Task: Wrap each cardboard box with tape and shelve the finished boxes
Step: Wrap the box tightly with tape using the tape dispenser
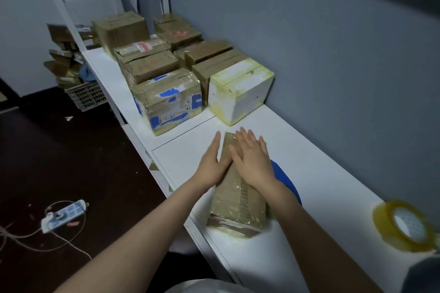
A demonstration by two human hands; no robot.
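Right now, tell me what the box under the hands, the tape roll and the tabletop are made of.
Box: brown cardboard under glossy clear tape; wrinkled sheen shows. Tape roll: yellowish translucent plastic film on a white core, likely card; blurred. Tabletop: smooth matte white, probably laminated board; a thin seam line crosses it.
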